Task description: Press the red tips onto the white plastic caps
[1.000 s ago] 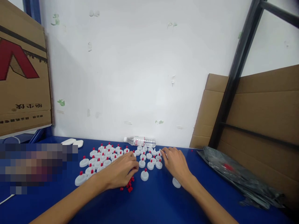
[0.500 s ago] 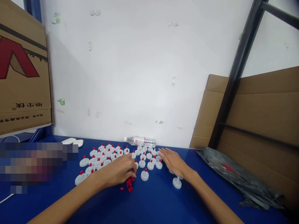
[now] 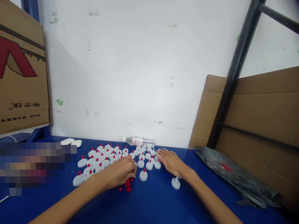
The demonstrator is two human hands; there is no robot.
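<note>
My left hand (image 3: 122, 170) is closed, its fingers curled down beside a small pile of red caps (image 3: 127, 184). What its fingertips hold, if anything, is hidden. To the right, my right hand (image 3: 170, 161) lies stretched out with its fingers extended over the right edge of a group of white round nozzle lids (image 3: 149, 165). Many of these lids stand upright with red tips; some at the back appear bare. One red-tipped lid (image 3: 143, 175) stands apart between my hands. Below my right wrist, a white lid without a red tip (image 3: 175, 183) lies tilted on the blue table (image 3: 149, 205).
A clear plastic bottle (image 3: 140, 141) lies along the wall behind the lids. Grey plastic bags (image 3: 235, 177) are on the right, beside cardboard (image 3: 263, 124). At left are a large carton (image 3: 23, 77), two white objects (image 3: 72, 142) and a blurred-out area.
The whole view has shifted slightly. Both hands keep nearly the same place and pose, with the right fingers a touch further over the lids.
</note>
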